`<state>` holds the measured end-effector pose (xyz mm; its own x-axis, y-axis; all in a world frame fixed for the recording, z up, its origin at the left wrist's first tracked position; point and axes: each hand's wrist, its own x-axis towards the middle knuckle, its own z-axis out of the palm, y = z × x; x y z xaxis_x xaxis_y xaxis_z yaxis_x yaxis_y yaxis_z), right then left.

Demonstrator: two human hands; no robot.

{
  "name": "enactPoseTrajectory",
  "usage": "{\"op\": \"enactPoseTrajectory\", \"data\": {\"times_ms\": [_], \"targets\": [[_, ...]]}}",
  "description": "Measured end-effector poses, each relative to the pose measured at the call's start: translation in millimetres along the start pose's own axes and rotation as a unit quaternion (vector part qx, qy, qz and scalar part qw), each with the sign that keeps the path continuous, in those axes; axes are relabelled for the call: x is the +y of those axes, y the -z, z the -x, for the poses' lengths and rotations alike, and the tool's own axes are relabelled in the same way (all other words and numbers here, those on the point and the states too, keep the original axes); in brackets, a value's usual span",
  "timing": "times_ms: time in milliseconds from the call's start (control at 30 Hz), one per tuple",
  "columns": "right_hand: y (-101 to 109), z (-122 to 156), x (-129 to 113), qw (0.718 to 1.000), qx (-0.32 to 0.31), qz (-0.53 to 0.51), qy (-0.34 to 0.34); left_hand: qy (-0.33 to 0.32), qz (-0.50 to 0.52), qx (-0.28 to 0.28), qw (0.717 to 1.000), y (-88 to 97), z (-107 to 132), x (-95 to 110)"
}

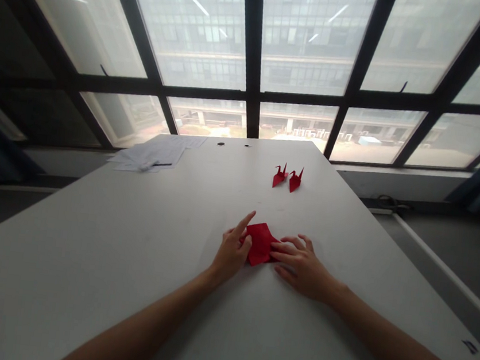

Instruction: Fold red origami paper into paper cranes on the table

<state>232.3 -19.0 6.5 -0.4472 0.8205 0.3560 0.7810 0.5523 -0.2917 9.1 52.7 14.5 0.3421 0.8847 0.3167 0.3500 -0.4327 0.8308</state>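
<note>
A partly folded sheet of red origami paper [261, 244] lies on the white table between my two hands. At its left edge, my left hand [235, 246] pinches the paper with the thumb on top, and its index finger points up and away. My right hand [300, 263] rests palm down at the right edge, fingers spread, fingertips touching a narrow folded part of the paper. Farther back stand two finished red paper cranes [280, 176] side by side.
White paper sheets [152, 152] with a dark pen [162, 164] lie at the table's far left. Two small round dark spots [221, 144] mark the far edge. Windows [306, 37] rise behind the table [130, 231]. A small dark sticker [470, 346] is at the right edge.
</note>
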Motion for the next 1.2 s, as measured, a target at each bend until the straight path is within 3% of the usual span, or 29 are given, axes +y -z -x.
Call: {"op": "enactPoseTrajectory", "data": {"times_ms": [200, 367, 833, 967, 1200], "targets": [[1, 0, -1, 1.000, 0.000, -0.006, -0.003, -0.010, -0.023, 0.041, 0.999, 1.8, -1, 2], [2, 0, -2, 1.000, -0.006, -0.003, -0.002, -0.027, -0.007, -0.015, 1.000, 0.4, 3, 2], [3, 1, -1, 1.000, -0.018, 0.010, 0.001, -0.117, -0.113, -0.135, 0.977, 8.3, 5, 0], [2, 1, -2, 1.000, -0.022, 0.007, 0.002, -0.162, -0.154, -0.150, 0.963, 7.3, 3, -3], [-2, 1, 1, 1.000, -0.025, -0.001, -0.006, -0.209, -0.142, -0.146, 0.956, 4.1, 0, -16]]}}
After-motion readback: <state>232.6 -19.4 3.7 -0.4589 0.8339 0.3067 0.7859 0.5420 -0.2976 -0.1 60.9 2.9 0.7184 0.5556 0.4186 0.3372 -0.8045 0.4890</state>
